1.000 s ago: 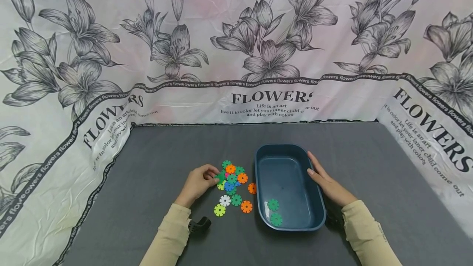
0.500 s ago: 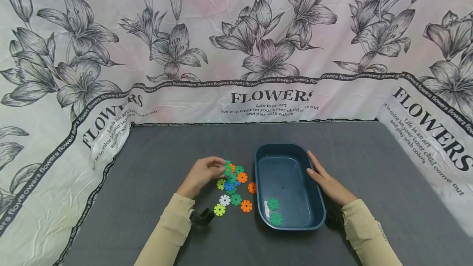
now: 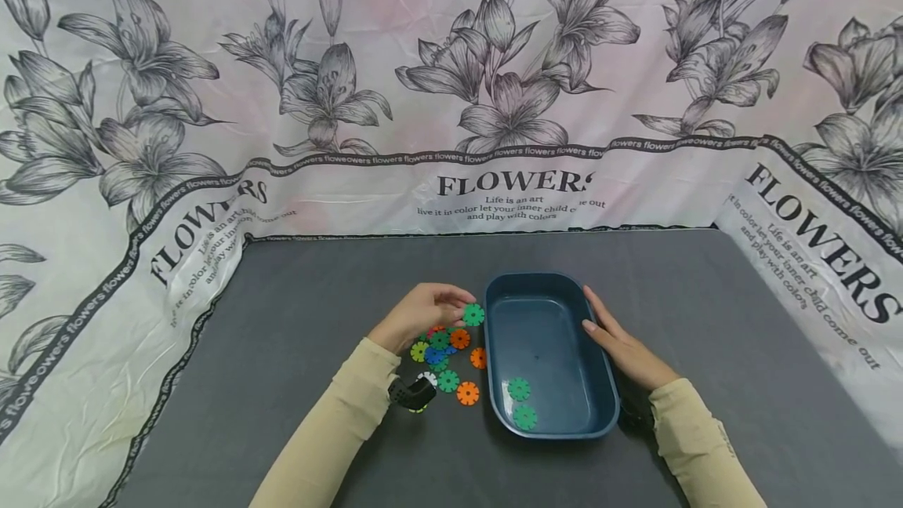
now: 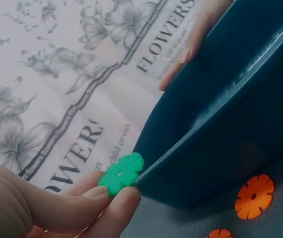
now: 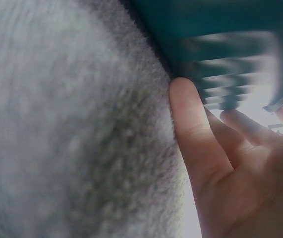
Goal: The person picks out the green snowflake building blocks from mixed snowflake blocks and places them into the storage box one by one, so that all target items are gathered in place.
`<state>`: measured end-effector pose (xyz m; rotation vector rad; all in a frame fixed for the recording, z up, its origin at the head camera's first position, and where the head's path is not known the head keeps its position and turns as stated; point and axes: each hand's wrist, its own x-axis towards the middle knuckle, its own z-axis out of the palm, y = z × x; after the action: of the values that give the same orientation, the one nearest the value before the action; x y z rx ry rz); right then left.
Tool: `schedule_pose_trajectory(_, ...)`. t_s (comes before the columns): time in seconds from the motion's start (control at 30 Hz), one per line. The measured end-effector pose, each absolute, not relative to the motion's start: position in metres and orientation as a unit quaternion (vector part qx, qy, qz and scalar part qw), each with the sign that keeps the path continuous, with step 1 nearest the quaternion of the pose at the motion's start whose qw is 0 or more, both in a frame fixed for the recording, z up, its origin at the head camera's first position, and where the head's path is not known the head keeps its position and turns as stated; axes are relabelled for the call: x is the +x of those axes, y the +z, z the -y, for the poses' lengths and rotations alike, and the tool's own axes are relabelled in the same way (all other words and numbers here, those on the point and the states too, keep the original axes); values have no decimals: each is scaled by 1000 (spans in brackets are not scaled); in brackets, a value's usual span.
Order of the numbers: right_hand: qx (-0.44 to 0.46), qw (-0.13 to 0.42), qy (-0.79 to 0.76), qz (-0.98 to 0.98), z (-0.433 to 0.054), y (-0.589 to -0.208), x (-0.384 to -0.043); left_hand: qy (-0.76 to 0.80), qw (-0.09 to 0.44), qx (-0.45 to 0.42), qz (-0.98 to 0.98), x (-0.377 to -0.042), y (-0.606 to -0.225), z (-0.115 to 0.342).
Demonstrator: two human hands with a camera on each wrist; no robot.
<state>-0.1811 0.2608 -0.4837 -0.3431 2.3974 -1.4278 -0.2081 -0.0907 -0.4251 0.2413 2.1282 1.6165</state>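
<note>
My left hand (image 3: pixel 421 315) pinches a green notched plastic disc (image 3: pixel 473 315) between thumb and fingers, close to the left rim of a blue tub (image 3: pixel 491 367). In the left wrist view the green disc (image 4: pixel 122 174) overlaps the tub's corner. Two green discs (image 3: pixel 525 417) lie inside the tub, toward its near left corner. My right hand (image 3: pixel 628 347) rests along the tub's right side with its fingers straight, fingertips at the rim. The right wrist view has those fingers (image 5: pixel 193 116) against the outer wall. A loose pile holds a blue disc (image 3: pixel 434 355) and several others.
Orange discs (image 3: pixel 468 393) lie between the pile and the tub. A black band (image 3: pixel 412 393) on my left wrist covers part of a white disc (image 3: pixel 428 377). Grey cloth (image 3: pixel 339 281) covers the table, and a flower-printed sheet (image 3: pixel 381 194) stands behind.
My left hand has lifted a green disc from the pile and carried it right and away from me, up to the tub's rim. The right hand and tub stay in place.
</note>
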Motion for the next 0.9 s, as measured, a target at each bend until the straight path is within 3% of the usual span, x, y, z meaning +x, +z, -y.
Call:
schedule_pose_trajectory(0.57,-115,163,-500,-843,-260,-486,-182,523,295,135,-788,-224,-416,43)
schedule_pose_trajectory(0.9,-116,161,-499,-844,-263,-486,-183,411,297,245,-826,-227,-413,17)
